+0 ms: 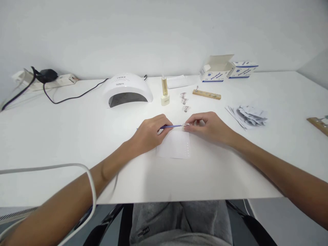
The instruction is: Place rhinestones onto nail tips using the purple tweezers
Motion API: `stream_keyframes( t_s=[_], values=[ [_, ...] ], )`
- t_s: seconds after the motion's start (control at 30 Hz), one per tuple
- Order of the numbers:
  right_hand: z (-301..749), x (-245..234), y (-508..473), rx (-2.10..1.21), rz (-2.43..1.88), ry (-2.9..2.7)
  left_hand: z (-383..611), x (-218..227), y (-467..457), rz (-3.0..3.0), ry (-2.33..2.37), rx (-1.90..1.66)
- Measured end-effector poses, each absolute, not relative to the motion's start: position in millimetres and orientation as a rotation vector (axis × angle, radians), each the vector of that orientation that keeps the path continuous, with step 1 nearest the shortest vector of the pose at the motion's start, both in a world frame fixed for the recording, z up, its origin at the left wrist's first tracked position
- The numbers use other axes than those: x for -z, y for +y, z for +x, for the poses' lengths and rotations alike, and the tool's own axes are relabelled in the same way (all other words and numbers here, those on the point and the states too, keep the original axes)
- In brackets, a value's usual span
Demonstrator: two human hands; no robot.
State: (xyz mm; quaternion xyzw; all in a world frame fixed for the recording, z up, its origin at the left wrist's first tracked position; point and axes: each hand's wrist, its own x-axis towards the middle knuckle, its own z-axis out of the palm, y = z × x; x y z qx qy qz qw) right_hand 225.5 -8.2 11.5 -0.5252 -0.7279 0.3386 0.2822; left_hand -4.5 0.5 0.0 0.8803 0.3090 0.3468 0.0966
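Observation:
My left hand (153, 132) is closed around a thin blue brush (176, 126), its tip pointing right. The brush tip reaches a small clear nail tip (185, 125), pinched between the thumb and fingers of my right hand (205, 125). Fingers partly hide this piece. Below both hands lies a white sheet (174, 145) with a row of small raised dots along its right side. Beyond my hands, several clear nail tips on small metal stands (186, 109) sit in a column. A bottle of nail polish with a gold cap (165, 97) stands left of them.
A white nail lamp (128, 89) stands back left, its black cord running to a power strip (61, 80). Behind are a wooden strip (207, 94) and alcohol pad boxes (214, 73). Torn packets (249, 116) lie right. A white cable (87, 169) crosses my left arm.

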Motion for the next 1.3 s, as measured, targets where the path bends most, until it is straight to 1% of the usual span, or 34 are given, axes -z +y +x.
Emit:
stream_keyframes(
  t_s=[0.6,0.9,1.3],
  values=[
    [225.1,-13.0,-9.0,-0.946,-1.400,-1.994,-4.0,-0.8,-0.1,2.644,0.963,-0.883],
    [226.1,-14.0,-8.2,-0.985,-1.393,-1.998,-2.4,-1.9,-1.1,2.738,0.986,-0.921],
    [226.6,-13.7,-7.9,-1.043,-1.403,-1.931,-2.6,-1.8,-1.8,2.720,0.954,-0.986]
  ],
)
